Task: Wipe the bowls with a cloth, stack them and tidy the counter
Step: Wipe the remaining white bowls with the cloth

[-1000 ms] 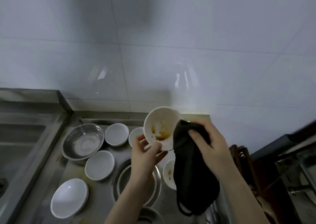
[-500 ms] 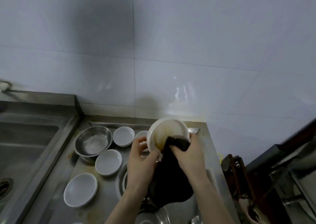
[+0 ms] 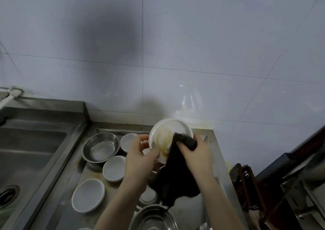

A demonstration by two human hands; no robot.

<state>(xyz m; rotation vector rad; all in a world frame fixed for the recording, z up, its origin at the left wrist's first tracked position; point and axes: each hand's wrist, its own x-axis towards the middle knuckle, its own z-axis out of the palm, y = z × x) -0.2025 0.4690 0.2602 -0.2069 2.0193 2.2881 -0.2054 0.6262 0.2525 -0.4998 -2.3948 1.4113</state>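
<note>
**Steel, glaze and cloth**

The counter [image 3: 218, 161] and sink [image 3: 26, 152] are brushed metal, dull and stained. The metal bowl [image 3: 100, 147] shines. The white bowl [image 3: 169, 135] looks like glossy ceramic, smeared yellow. The cloth [image 3: 174, 177] is dark, matt fabric. Wall tiles [image 3: 193, 45] are glossy.

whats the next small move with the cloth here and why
Probably sweep the dark cloth leftward across the held bowl: the right hand presses it at the right side, yellowish smear remains inside, and the left hand steadies the rim.

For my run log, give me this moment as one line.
step: wiping bowl | left hand: holds white bowl | right hand: presses black cloth inside | residue: yellowish smear remains
</note>
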